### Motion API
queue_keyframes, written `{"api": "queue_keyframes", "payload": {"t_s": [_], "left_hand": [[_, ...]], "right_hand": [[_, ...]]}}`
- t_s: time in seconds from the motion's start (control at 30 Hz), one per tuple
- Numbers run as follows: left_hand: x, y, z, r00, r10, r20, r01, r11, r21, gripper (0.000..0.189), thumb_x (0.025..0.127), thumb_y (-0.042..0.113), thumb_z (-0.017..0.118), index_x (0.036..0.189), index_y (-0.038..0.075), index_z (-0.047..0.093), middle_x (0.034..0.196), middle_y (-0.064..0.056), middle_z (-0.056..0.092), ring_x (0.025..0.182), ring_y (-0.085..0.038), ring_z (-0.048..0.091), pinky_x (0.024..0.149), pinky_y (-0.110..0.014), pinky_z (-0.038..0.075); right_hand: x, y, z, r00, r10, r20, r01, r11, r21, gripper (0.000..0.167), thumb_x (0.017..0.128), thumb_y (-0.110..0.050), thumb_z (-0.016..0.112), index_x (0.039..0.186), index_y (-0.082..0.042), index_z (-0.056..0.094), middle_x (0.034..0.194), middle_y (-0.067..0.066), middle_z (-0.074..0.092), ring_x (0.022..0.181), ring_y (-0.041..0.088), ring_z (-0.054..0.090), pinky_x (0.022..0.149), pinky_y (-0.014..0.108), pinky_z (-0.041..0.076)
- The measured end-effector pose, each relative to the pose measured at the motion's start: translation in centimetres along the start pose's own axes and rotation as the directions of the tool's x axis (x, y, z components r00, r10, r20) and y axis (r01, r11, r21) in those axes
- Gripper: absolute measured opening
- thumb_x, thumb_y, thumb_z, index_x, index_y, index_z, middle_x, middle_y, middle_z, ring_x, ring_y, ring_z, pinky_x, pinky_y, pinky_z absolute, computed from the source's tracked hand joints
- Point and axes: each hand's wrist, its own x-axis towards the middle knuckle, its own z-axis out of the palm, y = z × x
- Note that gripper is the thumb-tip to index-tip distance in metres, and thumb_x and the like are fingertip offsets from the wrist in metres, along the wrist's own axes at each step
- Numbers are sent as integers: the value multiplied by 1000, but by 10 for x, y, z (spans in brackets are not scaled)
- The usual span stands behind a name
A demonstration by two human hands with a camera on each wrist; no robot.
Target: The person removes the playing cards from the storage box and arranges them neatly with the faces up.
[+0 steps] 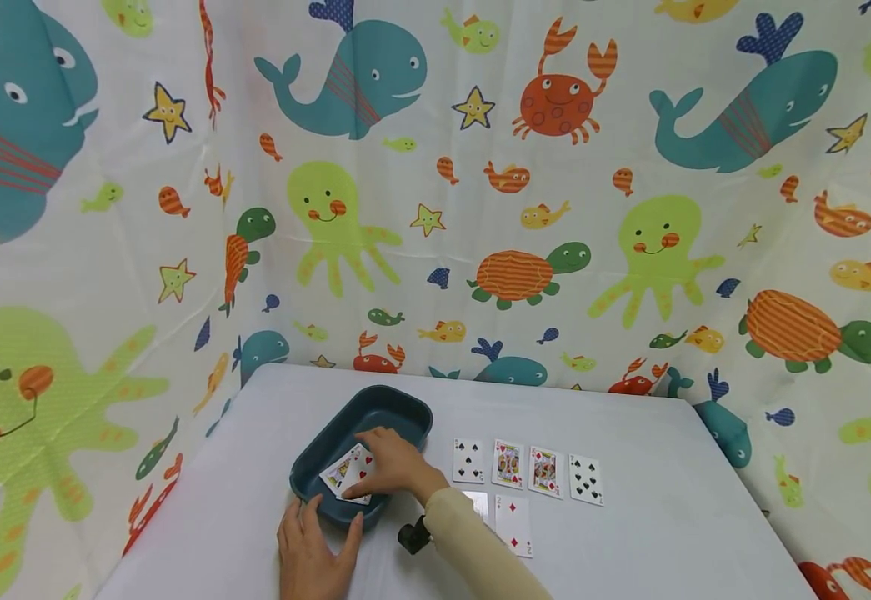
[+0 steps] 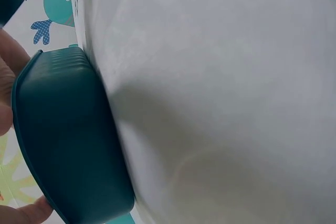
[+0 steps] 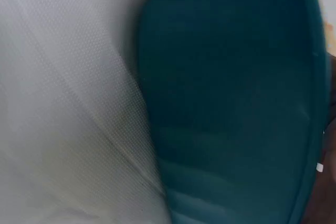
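A dark teal plastic tub (image 1: 330, 429) stands on the white-covered table. My left hand (image 1: 317, 542) holds its near end, fingers at the left rim and thumb at the right. In the left wrist view, fingertips (image 2: 35, 211) press the rim on both sides. My right hand (image 1: 397, 467) reaches over the right rim into the tub. Its thumb and fingers span several overlapping playing cards (image 1: 350, 472), a face card and a heart card showing, and grip them at the edges. The right wrist view shows mostly the tub's outer wall (image 3: 226, 98).
Right of the tub, a row of face-up playing cards (image 1: 508, 463) holds spades and face cards. Below it lie a two of diamonds (image 1: 513, 523) and a glare-washed card (image 1: 478, 502), partly behind the right sleeve (image 1: 473, 542). A sea-animal curtain (image 1: 435, 250) hangs around the table (image 1: 653, 517).
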Motion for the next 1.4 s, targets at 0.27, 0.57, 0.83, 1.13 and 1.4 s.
{"api": "queue_keyframes", "payload": {"t_s": [0.27, 0.57, 0.83, 1.13, 1.4], "left_hand": [[-1, 1, 0, 1000, -7, -9, 7, 1000, -6, 71, 82, 34, 83, 128, -11, 52, 137, -38, 41, 128, -51, 38, 104, -67, 36], [-1, 0, 1, 1000, -29, 5, 29, 1000, -5, 72, 83, 36, 82, 130, -10, 53, 138, -36, 41, 129, -50, 37, 105, -67, 36], [0, 0, 0, 998, -55, 41, 55, 998, 10, 74, 84, 37, 82, 132, -10, 51, 141, -36, 39, 132, -50, 36, 107, -68, 35], [-1, -1, 1, 999, -40, 33, 40, 999, 2, 73, 84, 36, 82, 132, -10, 51, 140, -35, 39, 131, -50, 35, 106, -68, 35], [-2, -2, 3, 1000, -23, 15, 23, 1000, -1, 72, 84, 35, 82, 131, -11, 51, 139, -36, 40, 130, -50, 36, 105, -67, 35]], "right_hand": [[9, -6, 7, 997, 49, 65, -37, 984, -173, 87, 70, -55, 90, 143, -21, 58, 138, -1, 60, 124, 17, 54, 107, 44, 48], [11, -12, 12, 992, 96, 87, -71, 965, -253, 83, 67, -52, 94, 136, -20, 62, 130, -3, 63, 115, 16, 57, 104, 41, 50], [12, -14, 12, 991, 98, 93, -70, 960, -270, 79, 69, -49, 94, 136, -20, 63, 131, -3, 64, 116, 16, 58, 104, 41, 51], [11, -13, 10, 990, 85, 113, -57, 971, -231, 76, 71, -46, 93, 137, -19, 63, 132, -2, 64, 119, 17, 58, 104, 46, 50], [12, -14, 12, 993, 68, 101, -38, 962, -272, 73, 71, -48, 93, 132, -22, 64, 123, -4, 68, 110, 15, 61, 94, 39, 55]]}}
